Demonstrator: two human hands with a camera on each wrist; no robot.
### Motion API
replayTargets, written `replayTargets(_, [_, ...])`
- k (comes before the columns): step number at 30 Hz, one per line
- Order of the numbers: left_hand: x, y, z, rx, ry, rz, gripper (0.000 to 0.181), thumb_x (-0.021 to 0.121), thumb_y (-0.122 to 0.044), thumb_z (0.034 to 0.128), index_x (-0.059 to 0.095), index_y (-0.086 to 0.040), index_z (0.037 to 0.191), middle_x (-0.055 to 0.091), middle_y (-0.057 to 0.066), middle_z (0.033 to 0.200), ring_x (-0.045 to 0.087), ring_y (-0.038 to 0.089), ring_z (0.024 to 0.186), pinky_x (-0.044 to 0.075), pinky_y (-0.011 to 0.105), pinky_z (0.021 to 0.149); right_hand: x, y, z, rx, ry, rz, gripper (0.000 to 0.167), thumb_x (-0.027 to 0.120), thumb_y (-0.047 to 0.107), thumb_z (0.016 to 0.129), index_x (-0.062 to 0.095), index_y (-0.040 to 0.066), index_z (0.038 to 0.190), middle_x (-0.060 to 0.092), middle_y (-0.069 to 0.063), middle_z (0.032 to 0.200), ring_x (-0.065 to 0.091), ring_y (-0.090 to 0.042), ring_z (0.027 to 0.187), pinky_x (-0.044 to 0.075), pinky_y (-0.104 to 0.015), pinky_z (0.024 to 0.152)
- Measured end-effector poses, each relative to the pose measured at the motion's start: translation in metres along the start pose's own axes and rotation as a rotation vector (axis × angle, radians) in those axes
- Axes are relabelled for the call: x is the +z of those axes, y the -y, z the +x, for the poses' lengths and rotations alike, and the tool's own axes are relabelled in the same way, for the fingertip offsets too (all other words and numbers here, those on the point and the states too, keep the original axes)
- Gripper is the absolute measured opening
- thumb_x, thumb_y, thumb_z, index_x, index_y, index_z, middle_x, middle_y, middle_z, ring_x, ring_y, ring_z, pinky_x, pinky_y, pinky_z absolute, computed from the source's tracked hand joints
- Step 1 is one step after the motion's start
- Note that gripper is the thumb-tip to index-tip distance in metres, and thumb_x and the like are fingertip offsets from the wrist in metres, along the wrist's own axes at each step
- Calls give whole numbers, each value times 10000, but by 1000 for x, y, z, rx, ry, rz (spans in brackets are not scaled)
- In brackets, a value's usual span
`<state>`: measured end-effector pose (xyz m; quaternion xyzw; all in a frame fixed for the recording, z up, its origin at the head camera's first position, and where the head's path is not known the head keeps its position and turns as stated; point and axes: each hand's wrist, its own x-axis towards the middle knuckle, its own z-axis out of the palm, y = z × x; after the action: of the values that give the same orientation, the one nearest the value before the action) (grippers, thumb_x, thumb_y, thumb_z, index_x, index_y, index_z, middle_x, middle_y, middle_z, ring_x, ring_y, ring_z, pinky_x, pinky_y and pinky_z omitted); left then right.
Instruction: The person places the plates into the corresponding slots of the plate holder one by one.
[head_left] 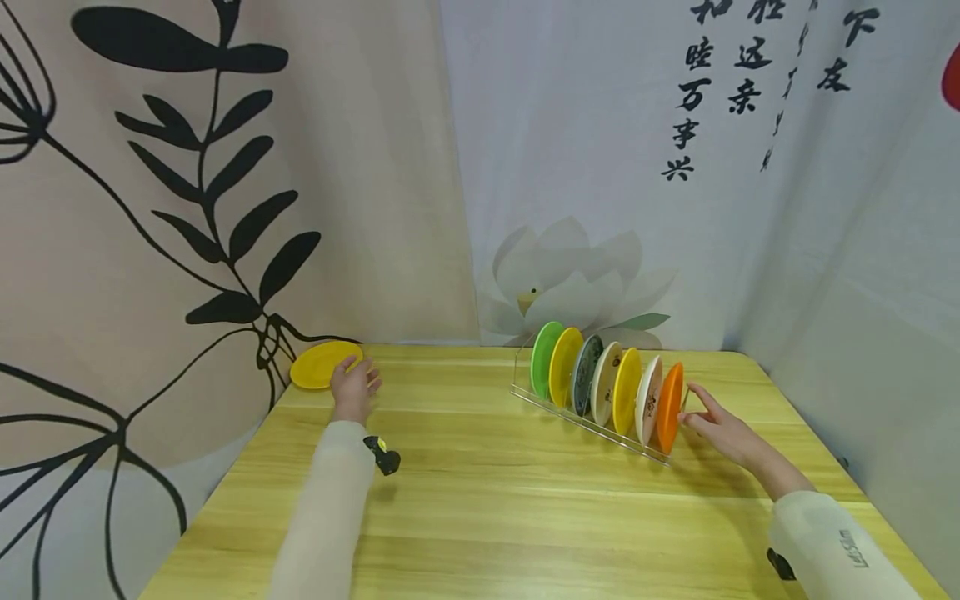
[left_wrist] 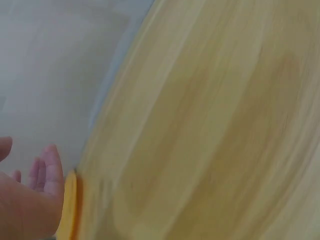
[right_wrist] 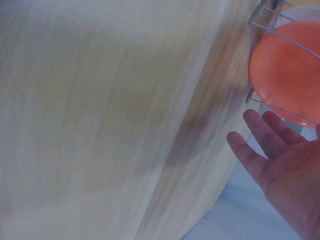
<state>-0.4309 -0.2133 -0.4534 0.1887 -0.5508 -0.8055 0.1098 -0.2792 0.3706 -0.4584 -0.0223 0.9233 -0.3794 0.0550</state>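
Observation:
At the far left corner of the table lies a yellow plate (head_left: 318, 365). My left hand (head_left: 354, 390) is beside its right edge with the fingers loosely extended; the left wrist view shows the hand (left_wrist: 35, 200) in front of the plate's rim (left_wrist: 71, 205). A wire dish rack (head_left: 592, 429) holds several plates on edge in a row. Nearest to my right hand (head_left: 720, 429) is the orange plate (head_left: 670, 408) at the rack's right end. That hand's fingers (right_wrist: 265, 135) are spread and fairly straight near the rack's end wire; whether they touch it I cannot tell.
Left of the orange plate stand a white patterned plate (head_left: 648, 400), yellow plates, a cream plate (head_left: 606, 383), a dark patterned plate (head_left: 587, 375) and a green plate (head_left: 545, 360). Printed curtains (head_left: 390, 167) hang behind the wooden table (head_left: 465, 500) and along its sides.

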Motion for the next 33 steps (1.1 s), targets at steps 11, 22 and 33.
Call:
replayTargets(11, [-65, -7, 14, -98, -217, -46, 707, 636, -182, 969, 249, -158, 1561, 485, -43, 1157, 556, 184, 1080, 477, 321, 1008, -1, 3, -2, 15, 9, -7, 784, 434, 441, 1038, 26, 49, 1581, 468, -361, 1384, 474, -555, 1225, 406, -696, 953])
replayTargets(22, [-76, -3, 23, -151, -222, -66, 750, 641, -203, 963, 204, -184, 1573, 442, -41, 1113, 517, 158, 1037, 454, 316, 1023, -2, 2, -3, 31, -2, -23, 776, 436, 430, 1033, 29, 70, 1587, 431, -385, 1400, 469, -564, 1224, 398, -703, 958])
replayTargets(33, [-79, -1, 34, -167, -203, -124, 821, 657, -270, 954, 145, -218, 1594, 357, 39, 1510, 432, 209, 1312, 440, 314, 1051, -2, 5, -3, 34, -14, -15, 790, 447, 452, 1029, 43, 64, 1586, 439, -377, 1398, 470, -553, 1231, 403, -689, 961])
